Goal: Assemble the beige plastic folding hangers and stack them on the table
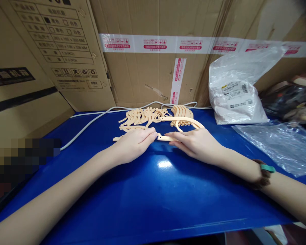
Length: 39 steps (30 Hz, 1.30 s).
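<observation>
In the head view, my left hand [132, 145] is closed around a beige plastic hanger half [131, 128], whose far part sticks out to the left. My right hand [197, 144] grips another beige hanger half [180, 119]; its curved arm arches above the fingers and its straight bar points left. The inner ends of the two halves face each other between my fingertips, close together. Whether they touch I cannot tell. Just behind my hands lies a loose pile of beige hooked pieces [142, 115]. Right of it, a neat row of curved hanger halves [184, 111] is nested together.
Blue table [142, 197] under my hands. Cardboard boxes [142, 75] wall off the back and left. A white cable [88, 128] runs along the rear. A white plastic bag [237, 98] stands back right, beside a clear plastic bag [283, 146] lying flat.
</observation>
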### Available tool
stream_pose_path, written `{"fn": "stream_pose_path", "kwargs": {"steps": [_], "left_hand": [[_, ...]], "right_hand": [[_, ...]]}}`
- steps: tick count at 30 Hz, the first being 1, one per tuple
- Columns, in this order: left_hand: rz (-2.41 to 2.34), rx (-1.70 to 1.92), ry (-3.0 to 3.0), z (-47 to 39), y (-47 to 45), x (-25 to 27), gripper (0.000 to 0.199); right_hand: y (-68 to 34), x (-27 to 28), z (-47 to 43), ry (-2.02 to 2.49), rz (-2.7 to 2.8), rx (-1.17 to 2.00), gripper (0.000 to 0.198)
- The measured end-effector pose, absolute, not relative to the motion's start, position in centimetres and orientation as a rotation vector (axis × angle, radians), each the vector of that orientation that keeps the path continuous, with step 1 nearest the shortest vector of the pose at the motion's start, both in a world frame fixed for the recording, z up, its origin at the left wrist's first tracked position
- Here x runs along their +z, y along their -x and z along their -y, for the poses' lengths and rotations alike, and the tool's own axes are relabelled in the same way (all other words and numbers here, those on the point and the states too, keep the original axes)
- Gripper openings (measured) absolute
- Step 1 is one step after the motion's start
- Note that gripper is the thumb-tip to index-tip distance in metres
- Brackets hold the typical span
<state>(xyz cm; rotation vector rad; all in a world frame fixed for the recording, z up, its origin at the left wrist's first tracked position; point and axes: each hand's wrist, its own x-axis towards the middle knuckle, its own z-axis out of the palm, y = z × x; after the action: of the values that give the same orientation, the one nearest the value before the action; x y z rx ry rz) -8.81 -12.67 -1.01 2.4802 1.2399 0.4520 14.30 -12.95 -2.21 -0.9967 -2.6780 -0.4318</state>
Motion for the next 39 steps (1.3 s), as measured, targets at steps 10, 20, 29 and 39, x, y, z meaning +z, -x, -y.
{"fn": "stream_pose_path", "kwargs": {"steps": [10, 20, 29, 39], "left_hand": [[-1.182, 0.424, -2.596, 12.79, 8.89, -1.38, 0.04], [-1.321, 0.259, -2.891, 13.01, 8.62, -1.28, 0.038], [-1.38, 0.129, -3.011, 12.85, 8.6, -1.65, 0.038], [-1.309, 0.281, -3.352, 12.63, 8.79, -1.75, 0.04]], "right_hand": [[-14.39, -2.13, 13.09, 0.994, 2.666, -0.198, 0.03], [-14.49, -1.82, 12.88, 0.979, 2.662, -0.023, 0.032], [-14.47, -2.0, 12.66, 0.976, 2.679, 0.007, 0.034], [-14.45, -1.59, 12.65, 1.026, 2.67, 0.225, 0.034]]}}
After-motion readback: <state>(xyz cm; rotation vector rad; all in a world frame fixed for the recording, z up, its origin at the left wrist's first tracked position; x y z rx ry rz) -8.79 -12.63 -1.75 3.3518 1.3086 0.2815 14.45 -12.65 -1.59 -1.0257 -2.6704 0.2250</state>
